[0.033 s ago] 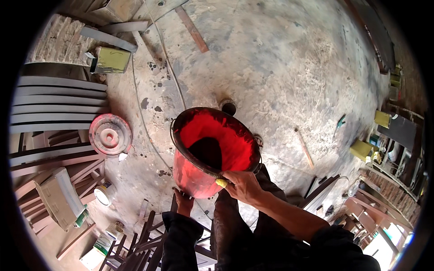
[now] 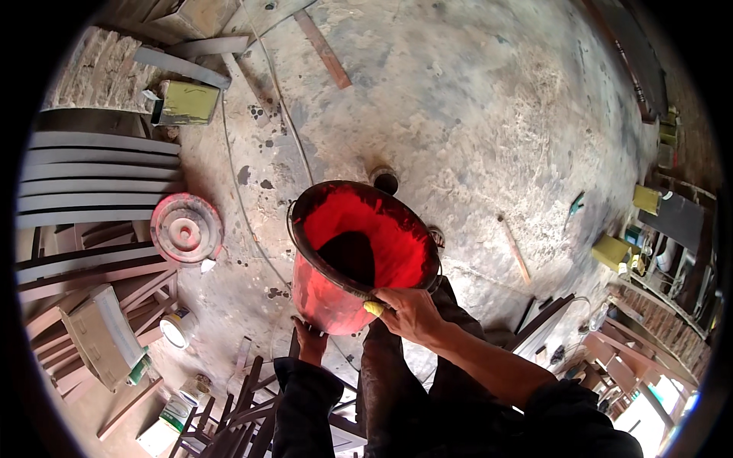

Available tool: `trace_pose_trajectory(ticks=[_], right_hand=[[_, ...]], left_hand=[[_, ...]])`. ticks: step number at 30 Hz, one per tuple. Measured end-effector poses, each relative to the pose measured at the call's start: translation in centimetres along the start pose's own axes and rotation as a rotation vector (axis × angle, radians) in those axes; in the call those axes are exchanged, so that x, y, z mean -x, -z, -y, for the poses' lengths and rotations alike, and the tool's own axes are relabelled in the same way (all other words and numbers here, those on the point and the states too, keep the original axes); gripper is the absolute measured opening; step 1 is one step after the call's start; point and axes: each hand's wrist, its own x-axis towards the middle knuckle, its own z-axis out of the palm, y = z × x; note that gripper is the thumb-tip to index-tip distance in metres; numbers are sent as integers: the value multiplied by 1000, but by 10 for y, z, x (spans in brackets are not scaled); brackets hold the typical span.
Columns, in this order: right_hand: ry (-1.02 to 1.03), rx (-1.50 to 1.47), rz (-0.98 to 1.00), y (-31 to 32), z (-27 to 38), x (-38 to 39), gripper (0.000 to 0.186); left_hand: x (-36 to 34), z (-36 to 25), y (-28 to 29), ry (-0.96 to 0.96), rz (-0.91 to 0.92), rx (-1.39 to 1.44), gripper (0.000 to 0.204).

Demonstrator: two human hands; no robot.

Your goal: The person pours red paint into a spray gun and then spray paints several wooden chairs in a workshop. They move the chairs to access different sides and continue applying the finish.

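Red coats the inner wall of one bucket (image 2: 324, 298), located at the centre, in front of the person's two legs (image 2: 393, 366). The bucket is tilted, with its dark rim facing up and one dark pool (image 2: 347, 256) inside. Two hands attend it. The right hand (image 2: 412, 317) is closed on the near rim; one small yellow piece (image 2: 373, 308) shows at its fingers, worn or held cannot be told. The left hand (image 2: 310, 343) is at the lower edge of the bucket; its fingers are partly hidden, so how far they close cannot be told. On the floor (image 2: 473, 122), one small round container (image 2: 385, 180) stands just beyond the bucket. To the left are one round red-stained lid (image 2: 186, 229), one cardboard box (image 2: 99, 340) and one yellow-green can (image 2: 189, 103). To the right, one stick (image 2: 514, 250) lies on the floor.
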Motion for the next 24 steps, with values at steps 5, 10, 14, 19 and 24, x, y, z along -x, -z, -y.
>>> trace_pose_trajectory(ticks=[5, 10, 14, 19, 24], right_hand=[[-4, -24, -6, 7, -5, -6, 20], [-11, -58, -40, 8, -17, -10, 20], [-1, -58, -76, 9, -21, -14, 19], [-2, -89, -89, 13, -24, -18, 18], [-34, -75, -56, 21, -28, -21, 19]], left_hand=[[-1, -4, -6, -9, -20, -57, 88], [9, -5, -18, -19, -29, -99, 90], [13, -13, -25, -11, -1, -73, 88], [14, -14, -29, -10, -24, -105, 89], [13, -15, -30, 5, -37, -106, 87]])
